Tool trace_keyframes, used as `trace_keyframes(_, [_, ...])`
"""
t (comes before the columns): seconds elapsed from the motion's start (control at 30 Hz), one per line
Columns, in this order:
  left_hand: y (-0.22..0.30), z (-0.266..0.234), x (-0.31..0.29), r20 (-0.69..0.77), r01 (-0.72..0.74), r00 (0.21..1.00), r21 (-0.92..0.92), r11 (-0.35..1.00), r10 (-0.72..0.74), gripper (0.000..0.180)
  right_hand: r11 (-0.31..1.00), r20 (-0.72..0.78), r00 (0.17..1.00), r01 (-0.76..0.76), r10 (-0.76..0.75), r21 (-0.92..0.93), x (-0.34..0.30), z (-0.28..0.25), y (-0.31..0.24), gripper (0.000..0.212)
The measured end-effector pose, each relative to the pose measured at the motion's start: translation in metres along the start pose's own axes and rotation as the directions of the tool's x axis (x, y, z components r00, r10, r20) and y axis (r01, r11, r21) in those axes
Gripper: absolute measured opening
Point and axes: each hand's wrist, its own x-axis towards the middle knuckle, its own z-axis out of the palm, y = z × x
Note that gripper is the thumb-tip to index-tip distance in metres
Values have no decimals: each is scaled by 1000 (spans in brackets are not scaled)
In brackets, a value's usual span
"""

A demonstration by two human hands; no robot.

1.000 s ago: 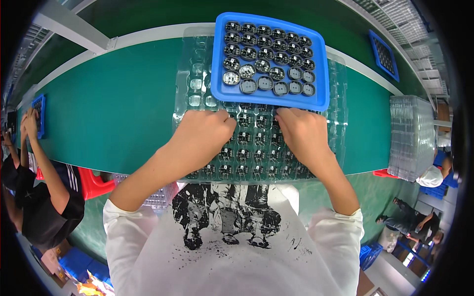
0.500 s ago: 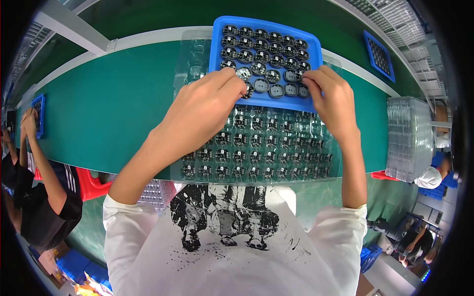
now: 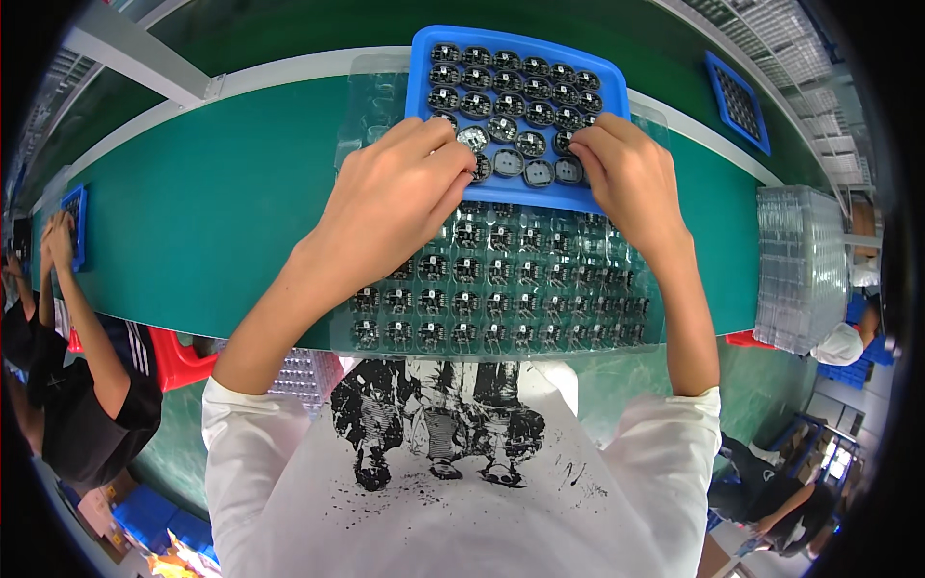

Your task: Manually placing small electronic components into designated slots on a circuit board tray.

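A blue tray (image 3: 617, 82) holds rows of small round grey cases, most of them with a dark circuit board inside. My left hand (image 3: 390, 193) is closed in a pinch over the tray's near left corner, on a circuit board (image 3: 483, 170) partly hidden by the fingers. At the right side, the fingertips of my right hand (image 3: 636, 178) press together on another circuit board (image 3: 565, 142) at a case. Between the hands lie bare grey cases (image 3: 539, 173). A clear plastic blister tray (image 3: 496, 318) with rows of circuit boards sits nearer me, partly beneath the blue tray.
Stacked clear blister trays (image 3: 800, 270) stand at the right end of the green table (image 3: 241, 217). Another blue tray (image 3: 738, 96) lies beyond at far right. A co-worker in black (image 3: 101, 405) works at the left, by a red stool (image 3: 183, 361). More people are at lower right.
My right hand has shifted left from the outer edge of the tray onto a case further in. My left hand stays near the same corner, moved only slightly.
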Motion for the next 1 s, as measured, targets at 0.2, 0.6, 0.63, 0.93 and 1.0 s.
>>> trace_keyframes(0.2, [-1, 2, 2, 17, -8, 1000, 33, 999, 8, 9, 999, 16, 1000, 19, -18, -36, -1, 8, 1, 6])
trace_keyframes(0.6, [-1, 2, 8, 135, 12, 991, 93, 996, -25, 6, 995, -33, 998, -47, 50, 88, -9, 16, 4, 7])
trace_keyframes(0.63, [0, 2, 9, 134, 10, 991, 93, 996, -22, 6, 994, -29, 998, -44, 47, 98, -9, 16, 4, 7])
trace_keyframes(0.93, [6, 2, 22, 234, -112, 970, 205, 972, 63, 5, 993, -68, 997, -26, 33, 111, -11, 18, 4, 6])
trace_keyframes(1.0, [7, 2, 24, 280, -125, 958, 185, 975, 70, 6, 994, -65, 997, -30, 37, 107, -11, 18, 4, 6])
